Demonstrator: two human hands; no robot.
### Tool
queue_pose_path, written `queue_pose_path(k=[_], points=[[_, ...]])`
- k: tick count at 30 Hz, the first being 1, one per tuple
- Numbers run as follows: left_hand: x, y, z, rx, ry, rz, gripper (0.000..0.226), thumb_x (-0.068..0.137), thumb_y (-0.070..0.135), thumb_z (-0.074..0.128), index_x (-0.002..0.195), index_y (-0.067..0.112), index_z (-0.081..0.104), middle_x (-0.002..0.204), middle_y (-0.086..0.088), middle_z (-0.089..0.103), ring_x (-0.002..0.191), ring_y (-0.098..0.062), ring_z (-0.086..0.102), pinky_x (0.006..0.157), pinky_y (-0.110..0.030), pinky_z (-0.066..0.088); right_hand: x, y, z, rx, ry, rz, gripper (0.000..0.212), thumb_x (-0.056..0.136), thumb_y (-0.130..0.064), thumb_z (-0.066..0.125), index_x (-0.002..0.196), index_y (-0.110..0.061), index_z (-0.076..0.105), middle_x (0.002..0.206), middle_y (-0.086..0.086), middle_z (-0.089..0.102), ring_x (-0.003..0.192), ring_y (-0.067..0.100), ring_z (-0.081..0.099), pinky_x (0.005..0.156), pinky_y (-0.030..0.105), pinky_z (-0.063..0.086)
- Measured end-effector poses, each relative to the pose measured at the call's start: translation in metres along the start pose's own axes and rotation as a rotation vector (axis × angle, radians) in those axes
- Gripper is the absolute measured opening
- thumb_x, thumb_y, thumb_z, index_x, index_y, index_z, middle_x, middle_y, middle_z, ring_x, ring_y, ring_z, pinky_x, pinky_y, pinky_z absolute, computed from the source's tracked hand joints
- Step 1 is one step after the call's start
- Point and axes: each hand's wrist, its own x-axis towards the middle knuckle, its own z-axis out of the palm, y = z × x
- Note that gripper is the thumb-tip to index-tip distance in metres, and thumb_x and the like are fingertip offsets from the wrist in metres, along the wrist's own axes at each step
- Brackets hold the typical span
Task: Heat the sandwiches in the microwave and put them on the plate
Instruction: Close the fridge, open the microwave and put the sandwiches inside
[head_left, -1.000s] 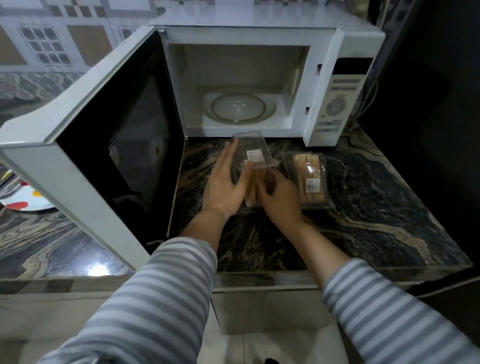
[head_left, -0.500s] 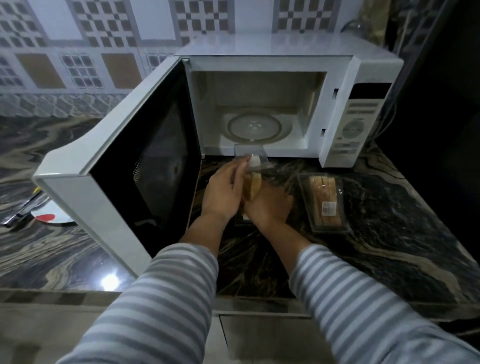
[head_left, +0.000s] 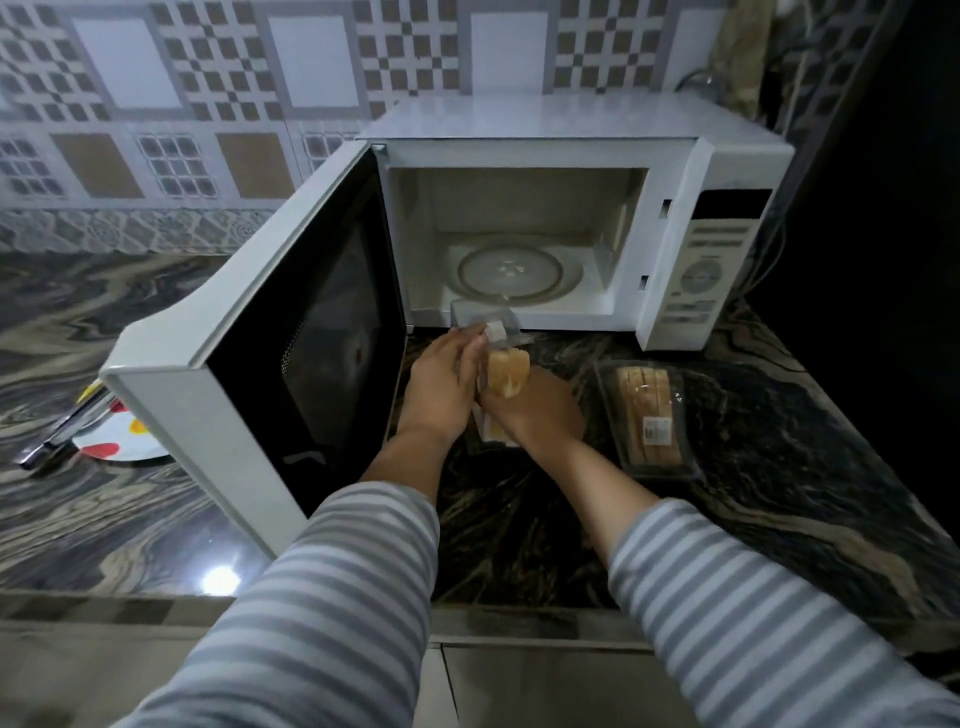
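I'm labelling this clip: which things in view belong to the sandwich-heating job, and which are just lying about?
Job:
sandwich, in right hand
open clear box, held by left hand
sealed sandwich pack
microwave, door open
plate

Lying about:
tongs on the plate

No writing can be read anywhere. A small white label (head_left: 656, 431) sits on the clear plastic lid of the closed sandwich box (head_left: 649, 418) near the right edge of the dark marbled worktop (head_left: 779, 467), its print too small to read. Another white sticker (head_left: 496, 330) shows on the raised clear lid of the opened box, blurred. The white microwave's control panel (head_left: 701, 280) carries rows of button markings, all illegible.
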Motion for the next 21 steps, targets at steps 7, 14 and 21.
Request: queue_pose_path(k=[7, 14, 21], points=[[-0.004, -0.001, 0.008, 0.041, -0.045, -0.036, 0.038, 0.102, 0.031, 0.040, 0.133, 0.014, 0.055, 0.141, -0.003, 0.051, 0.138, -0.017, 0.037, 0.115, -0.024, 0.022, -0.033, 0.033, -0.029, 0.088, 0.043, 0.009, 0.025, 0.079, -0.044, 0.067, 0.090, -0.023, 0.061, 0.089, -0.002, 0.061, 0.079, 0.017, 0.056, 0.072, 0.027, 0.045], [-0.040, -0.016, 0.022, 0.046, -0.121, -0.096, 0.042, 0.101, 0.034, 0.040, 0.143, 0.028, 0.042, 0.158, -0.002, 0.023, 0.145, -0.017, 0.020, 0.107, -0.017, 0.014, -0.049, 0.050, -0.055, 0.099, 0.168, 0.064, 0.038, 0.076, -0.050, 0.070, 0.093, -0.021, 0.053, 0.085, -0.005, 0.051, 0.079, 0.016, 0.049, 0.066, 0.028, 0.037], [-0.061, -0.035, 0.027, 0.379, -0.213, -0.107, 0.058, 0.099, 0.047, 0.033, 0.149, 0.043, 0.004, 0.158, 0.000, 0.023, 0.145, -0.020, 0.021, 0.117, -0.054, 0.015, -0.006, 0.038, -0.072, 0.117, 0.209, 0.015, 0.042, 0.073, -0.048, 0.069, 0.101, -0.017, 0.061, 0.093, -0.001, 0.062, 0.083, 0.019, 0.058, 0.067, 0.028, 0.044]])
